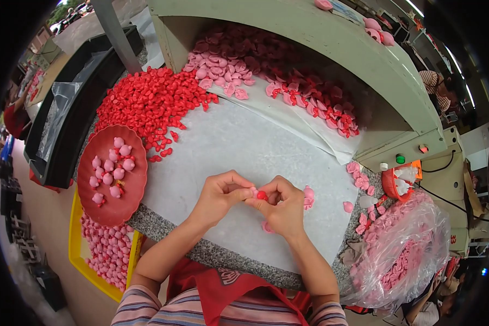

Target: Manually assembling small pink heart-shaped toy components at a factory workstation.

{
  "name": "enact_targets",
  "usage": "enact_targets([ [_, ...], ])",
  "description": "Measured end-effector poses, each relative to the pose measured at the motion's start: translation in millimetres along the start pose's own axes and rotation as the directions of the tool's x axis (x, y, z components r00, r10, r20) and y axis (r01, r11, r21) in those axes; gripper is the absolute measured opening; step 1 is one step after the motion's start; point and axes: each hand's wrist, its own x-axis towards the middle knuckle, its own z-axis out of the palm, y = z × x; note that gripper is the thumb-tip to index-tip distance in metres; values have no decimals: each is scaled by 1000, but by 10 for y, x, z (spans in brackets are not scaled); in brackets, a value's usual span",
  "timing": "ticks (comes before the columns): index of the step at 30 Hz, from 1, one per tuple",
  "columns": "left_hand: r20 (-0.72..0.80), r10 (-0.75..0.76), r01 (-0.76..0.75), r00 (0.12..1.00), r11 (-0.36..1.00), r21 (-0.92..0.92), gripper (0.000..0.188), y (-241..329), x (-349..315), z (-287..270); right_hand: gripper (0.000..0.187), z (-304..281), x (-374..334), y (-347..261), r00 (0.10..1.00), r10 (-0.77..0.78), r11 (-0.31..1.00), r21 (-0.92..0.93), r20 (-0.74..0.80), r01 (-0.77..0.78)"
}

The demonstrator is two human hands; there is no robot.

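Over the white sheet [201,141], my left hand [221,196] pinches a small pink rubbery piece [254,192] between thumb and fingertips. My right hand [280,205] is closed on a small red piece [262,195], pressed against the pink one. Whether the two are joined cannot be made out, as fingers cover most of them. Beside my right hand lie pink pieces [308,198], and another pink piece [267,227] sits just below it. A single pink piece [348,206] rests farther right on the sheet.
A red scalloped plate [87,179] holds pink-and-red figures at left, above a yellow crate [77,239] of similar ones. Red pieces [152,103] are heaped far left. Pink shells [223,70] lie under a green-grey machine [288,16]. At right are a plastic bag [418,233] and red basket [388,185].
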Motion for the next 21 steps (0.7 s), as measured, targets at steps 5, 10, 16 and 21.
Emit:
enact_targets([
  [5,-176,93,-71,980,989,132,19,-76,597,141,17,-394,1000,463,912,-241,921,-376,-331,107],
  [10,-31,476,-345,879,680,647,28,40,703,93,27,-1101,1926,701,875,-151,605,-743,-460,-286],
  [16,-70,822,144,565,-14,990,22,515,1495,-1096,34,-935,1836,442,927,-72,484,-826,-368,-290],
  [21,-64,774,182,630,-67,981,24,423,1526,-1162,24,-764,1502,445,899,-373,611,-790,-229,52],
])
